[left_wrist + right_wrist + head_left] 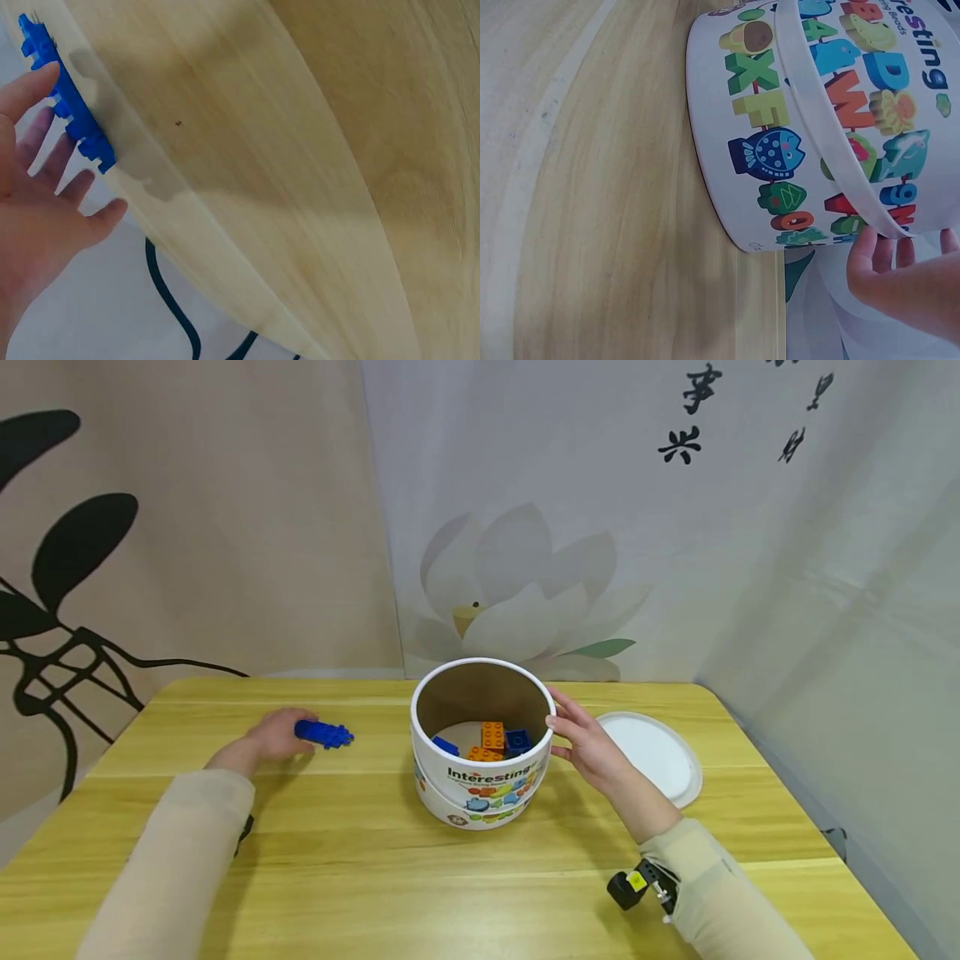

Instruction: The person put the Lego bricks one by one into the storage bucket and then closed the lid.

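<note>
My left hand (281,735) holds a long, narrow blue toy block piece (324,734) by one end, just above the left of the table. In the left wrist view, the thumb and fingers pinch the knobbed blue piece (71,97). Near the middle of the table stands a white round bucket (480,793) printed "Interesting", its top uncovered. Orange blocks (492,736) and blue blocks (517,742) lie inside. My right hand (588,747) grips the bucket's right side at the rim. Fingertips touch the printed wall (765,150) by its raised band in the right wrist view.
A white round lid (652,756) lies on the wooden table (360,893) to the right of the bucket, partly behind my right hand. A printed curtain (525,485) hangs behind the table's far edge. A small black camera (626,891) is strapped at my right wrist.
</note>
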The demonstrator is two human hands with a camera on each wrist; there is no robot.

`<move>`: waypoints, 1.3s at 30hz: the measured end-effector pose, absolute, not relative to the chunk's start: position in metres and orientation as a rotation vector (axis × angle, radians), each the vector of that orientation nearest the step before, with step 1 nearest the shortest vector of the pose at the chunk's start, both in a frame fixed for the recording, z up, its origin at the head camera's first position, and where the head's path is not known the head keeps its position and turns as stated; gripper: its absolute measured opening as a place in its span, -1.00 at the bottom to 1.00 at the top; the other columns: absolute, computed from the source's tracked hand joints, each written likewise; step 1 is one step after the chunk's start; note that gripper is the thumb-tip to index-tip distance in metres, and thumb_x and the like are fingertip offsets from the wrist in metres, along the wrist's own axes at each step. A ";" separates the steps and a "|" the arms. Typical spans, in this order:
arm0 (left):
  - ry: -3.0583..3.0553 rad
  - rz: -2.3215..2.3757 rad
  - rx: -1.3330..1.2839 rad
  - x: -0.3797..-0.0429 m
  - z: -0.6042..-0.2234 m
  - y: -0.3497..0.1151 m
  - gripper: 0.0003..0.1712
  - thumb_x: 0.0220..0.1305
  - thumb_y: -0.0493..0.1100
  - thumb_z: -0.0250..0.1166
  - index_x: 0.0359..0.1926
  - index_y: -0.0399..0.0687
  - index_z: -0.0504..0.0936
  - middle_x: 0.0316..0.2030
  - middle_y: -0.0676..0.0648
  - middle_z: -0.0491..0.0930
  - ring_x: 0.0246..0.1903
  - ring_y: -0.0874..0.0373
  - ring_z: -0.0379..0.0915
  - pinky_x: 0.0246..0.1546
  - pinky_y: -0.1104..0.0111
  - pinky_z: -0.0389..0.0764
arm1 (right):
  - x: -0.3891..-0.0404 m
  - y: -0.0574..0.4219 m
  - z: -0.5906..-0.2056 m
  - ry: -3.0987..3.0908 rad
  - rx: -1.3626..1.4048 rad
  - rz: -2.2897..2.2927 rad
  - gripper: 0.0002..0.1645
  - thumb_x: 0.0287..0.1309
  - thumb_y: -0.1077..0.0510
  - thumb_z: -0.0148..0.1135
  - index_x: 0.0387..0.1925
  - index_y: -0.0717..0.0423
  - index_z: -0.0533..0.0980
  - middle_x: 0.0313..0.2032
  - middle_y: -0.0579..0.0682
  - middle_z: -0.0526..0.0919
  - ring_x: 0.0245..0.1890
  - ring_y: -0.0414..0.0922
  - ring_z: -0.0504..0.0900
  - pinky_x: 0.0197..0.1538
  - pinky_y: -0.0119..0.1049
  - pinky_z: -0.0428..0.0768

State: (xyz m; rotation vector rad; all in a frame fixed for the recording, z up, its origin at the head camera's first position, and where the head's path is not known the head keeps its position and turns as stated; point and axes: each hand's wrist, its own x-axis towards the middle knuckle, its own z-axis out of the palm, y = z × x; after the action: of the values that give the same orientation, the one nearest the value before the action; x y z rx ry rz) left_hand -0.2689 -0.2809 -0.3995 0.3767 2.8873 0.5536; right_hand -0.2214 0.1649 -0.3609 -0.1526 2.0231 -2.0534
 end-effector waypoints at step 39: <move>2.832 1.184 0.154 -0.246 -0.355 -0.286 -0.28 0.25 0.15 0.18 0.21 -0.32 0.36 0.21 -0.42 0.30 0.14 -0.29 0.29 0.07 -0.02 0.41 | -0.220 0.164 -0.360 2.019 -0.138 -2.053 -0.31 0.34 0.21 -0.14 0.45 0.00 -0.04 0.38 0.20 0.08 0.09 -0.06 0.33 -0.04 -0.30 0.42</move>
State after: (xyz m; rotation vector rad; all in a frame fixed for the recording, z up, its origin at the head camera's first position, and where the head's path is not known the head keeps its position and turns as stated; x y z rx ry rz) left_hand -0.2458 -0.2862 -0.3547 0.1541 2.8324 1.1838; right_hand -0.2198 0.1640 -0.3601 -0.1385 2.0190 -2.0535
